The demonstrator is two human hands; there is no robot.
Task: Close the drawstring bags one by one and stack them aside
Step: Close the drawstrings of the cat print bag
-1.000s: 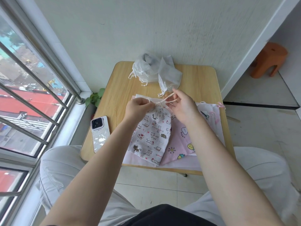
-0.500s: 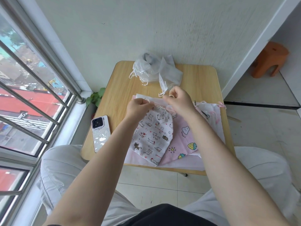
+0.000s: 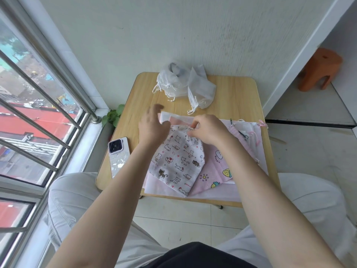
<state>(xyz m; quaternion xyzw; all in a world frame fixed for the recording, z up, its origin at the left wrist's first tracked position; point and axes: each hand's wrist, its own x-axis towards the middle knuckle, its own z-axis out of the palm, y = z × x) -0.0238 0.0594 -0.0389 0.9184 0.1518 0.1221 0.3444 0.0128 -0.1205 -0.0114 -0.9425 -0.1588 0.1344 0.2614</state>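
A white drawstring bag with a cat print (image 3: pixel 179 161) lies on the small wooden table (image 3: pixel 239 97), its mouth gathered at the top. My right hand (image 3: pixel 209 129) pinches the gathered mouth and the cord there. My left hand (image 3: pixel 152 126) hovers just left of the bag's mouth, fingers spread and blurred, holding nothing. Under the cat bag lie a pink bag with cartoon prints (image 3: pixel 216 171) and other flat white and pink bags (image 3: pixel 249 136). A pile of closed white mesh bags (image 3: pixel 183 82) rests at the table's far side.
A phone (image 3: pixel 118 156) in a shiny case lies at the table's left edge. A window with metal bars (image 3: pixel 38 105) runs along the left. A small green plant (image 3: pixel 114 115) stands by the sill. An orange stool (image 3: pixel 320 68) stands at the right.
My left hand has let go of the bag's mouth and lifted up and left with fingers spread. My right hand has come down onto the gathered mouth. The bag's mouth is now drawn tight.
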